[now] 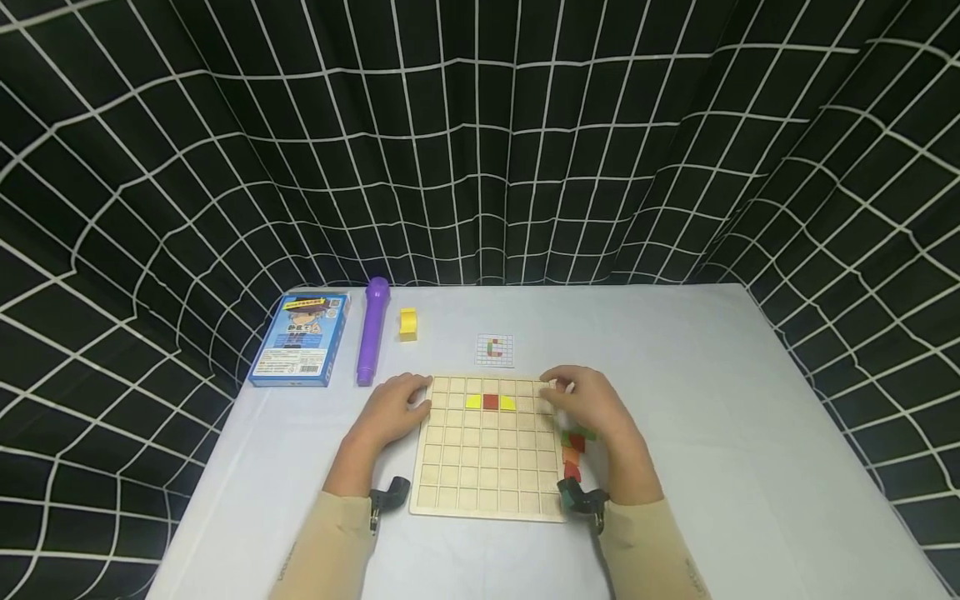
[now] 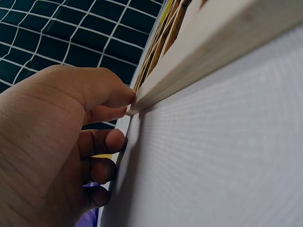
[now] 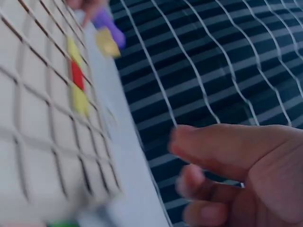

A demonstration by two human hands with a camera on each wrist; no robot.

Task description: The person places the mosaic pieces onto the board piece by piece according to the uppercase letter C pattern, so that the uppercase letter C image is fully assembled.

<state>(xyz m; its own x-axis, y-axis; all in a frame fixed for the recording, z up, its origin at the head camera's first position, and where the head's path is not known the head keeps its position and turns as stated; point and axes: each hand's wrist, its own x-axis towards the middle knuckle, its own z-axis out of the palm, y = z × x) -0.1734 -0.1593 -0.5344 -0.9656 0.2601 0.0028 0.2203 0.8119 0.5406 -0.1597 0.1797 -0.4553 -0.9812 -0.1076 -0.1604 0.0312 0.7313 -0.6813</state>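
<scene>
A wooden grid board [image 1: 480, 479] lies on the table between both hands. In its second row from the far edge sit a yellow piece [image 1: 473, 402], a red square [image 1: 491, 402] and another yellow piece [image 1: 507, 403], side by side. My left hand [image 1: 390, 408] holds the board's far left corner between thumb and index finger; its other fingers curl beside the edge in the left wrist view. My right hand [image 1: 592, 402] hovers at the far right corner, thumb and index finger apart. Nothing shows between its fingers in the right wrist view, which is blurred.
Loose red, orange and green pieces [image 1: 572, 456] lie along the board's right side, partly under the right arm. Beyond the board is a small pattern card [image 1: 494, 351]. A yellow block [image 1: 408, 324], a purple stick [image 1: 371, 333] and a blue box [image 1: 302, 339] stand to the left.
</scene>
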